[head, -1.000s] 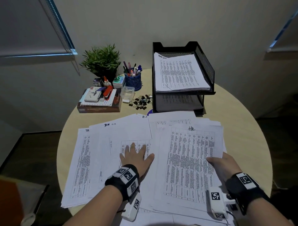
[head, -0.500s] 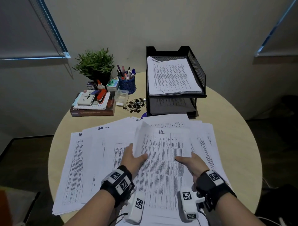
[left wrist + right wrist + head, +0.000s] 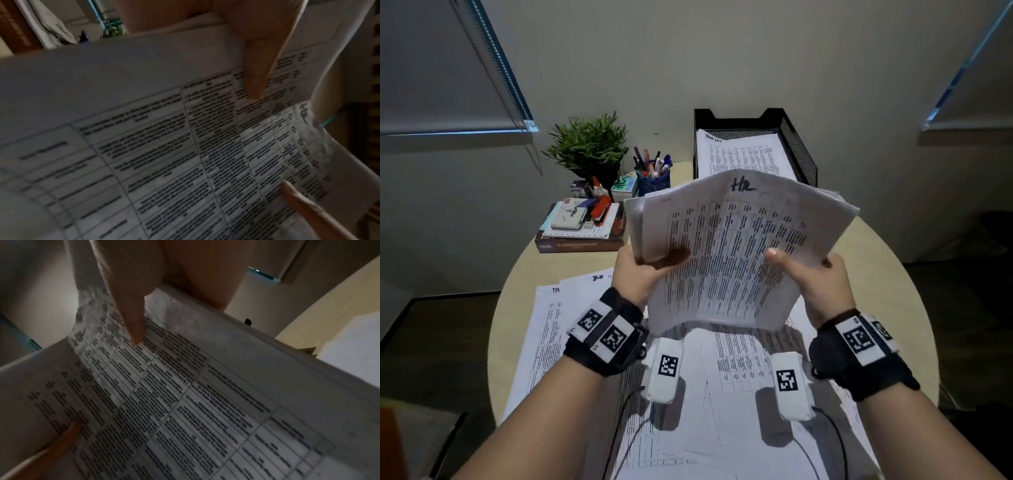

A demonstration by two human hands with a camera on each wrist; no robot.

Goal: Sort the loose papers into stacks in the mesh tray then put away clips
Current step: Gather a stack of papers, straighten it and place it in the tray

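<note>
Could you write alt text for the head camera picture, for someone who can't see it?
Two hands, left hand and right hand, hold up a sheaf of printed papers marked "HR" above a round table strewn with more loose sheets. Behind stand a black mesh tray holding papers, a potted plant and a pen cup.

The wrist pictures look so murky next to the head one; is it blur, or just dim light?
Both. Left wrist view: dim, the held papers smeared, print unreadable, left thumb soft. Right wrist view: equally dark, table lines blurred, brighter only near the right thumb. Head view: sharper, the handwritten heading readable on the papers, though the blinds' straight edges slant near the frame edges.
</note>
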